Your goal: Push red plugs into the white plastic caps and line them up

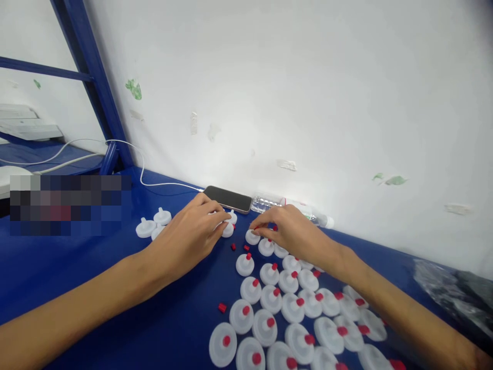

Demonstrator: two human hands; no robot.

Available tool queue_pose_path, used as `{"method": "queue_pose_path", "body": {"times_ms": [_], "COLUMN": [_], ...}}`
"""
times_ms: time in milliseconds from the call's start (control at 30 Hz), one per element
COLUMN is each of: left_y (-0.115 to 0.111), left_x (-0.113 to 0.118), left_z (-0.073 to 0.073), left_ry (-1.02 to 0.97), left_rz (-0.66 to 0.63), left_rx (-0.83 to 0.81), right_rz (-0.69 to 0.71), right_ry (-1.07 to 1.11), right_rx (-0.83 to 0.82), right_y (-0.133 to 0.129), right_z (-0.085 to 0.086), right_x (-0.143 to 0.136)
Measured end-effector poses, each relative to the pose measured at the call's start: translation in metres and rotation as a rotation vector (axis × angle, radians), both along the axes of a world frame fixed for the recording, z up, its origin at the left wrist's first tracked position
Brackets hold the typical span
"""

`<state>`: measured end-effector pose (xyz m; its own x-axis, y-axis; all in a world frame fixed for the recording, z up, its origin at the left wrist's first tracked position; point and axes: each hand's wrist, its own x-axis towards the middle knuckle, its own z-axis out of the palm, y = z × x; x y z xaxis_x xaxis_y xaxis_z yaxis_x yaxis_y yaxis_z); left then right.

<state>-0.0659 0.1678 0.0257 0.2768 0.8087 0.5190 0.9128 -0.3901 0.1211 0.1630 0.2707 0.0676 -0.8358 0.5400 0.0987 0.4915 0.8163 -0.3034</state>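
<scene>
My left hand [194, 226] is closed, fingertips pinched at a small group of white spouted discs [227, 230] near the phone; the palm side is hidden. My right hand [287, 228] pinches the red-topped spout of a white disc [252, 238] at the upper end of the capped rows. Below it, many translucent white discs [250, 290] lie in rows, each with a small red cap [246, 310] on its spout. Loose red caps [222, 308] lie on the blue table between the hands and lower down. Uncapped discs [145, 227] rest left of my left hand.
A black phone [228, 199] lies against the wall with a white cable [143, 169] plugged in. Beside it a clear plastic bottle [304, 209] lies on its side. Clear plastic wrapping [442, 285] is at the right. A blue metal frame [94, 77] rises at the left.
</scene>
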Motion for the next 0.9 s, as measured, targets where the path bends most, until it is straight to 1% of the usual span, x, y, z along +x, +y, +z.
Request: {"method": "queue_pose_path", "body": {"times_ms": [167, 267, 567, 667, 767, 900], "left_y": [0.002, 0.002, -0.001, -0.004, -0.009, -0.019], "left_x": [-0.002, -0.001, 0.002, 0.005, 0.012, 0.025], "left_z": [-0.006, -0.007, -0.007, -0.002, 0.008, 0.020], "left_ry": [0.028, 0.029, -0.038, -0.094, -0.166, -0.352], "left_rz": [-0.012, -0.016, -0.028, -0.028, -0.034, -0.078], "left_rx": [-0.015, -0.013, 0.004, 0.036, 0.104, 0.194], "right_rz": [0.020, 0.025, 0.013, 0.038, 0.056, 0.113], "right_ry": [-0.018, -0.017, 0.108, 0.121, 0.129, 0.158], "right_rx": [0.015, 0.039, 0.116, 0.113, 0.090, 0.056], "right_y": [-0.001, -0.002, -0.010, -0.016, -0.021, -0.028], "right_z": [0.001, 0.004, 0.013, 0.012, 0.009, 0.010], "right_x": [0.000, 0.003, 0.003, 0.002, 0.002, 0.000]}}
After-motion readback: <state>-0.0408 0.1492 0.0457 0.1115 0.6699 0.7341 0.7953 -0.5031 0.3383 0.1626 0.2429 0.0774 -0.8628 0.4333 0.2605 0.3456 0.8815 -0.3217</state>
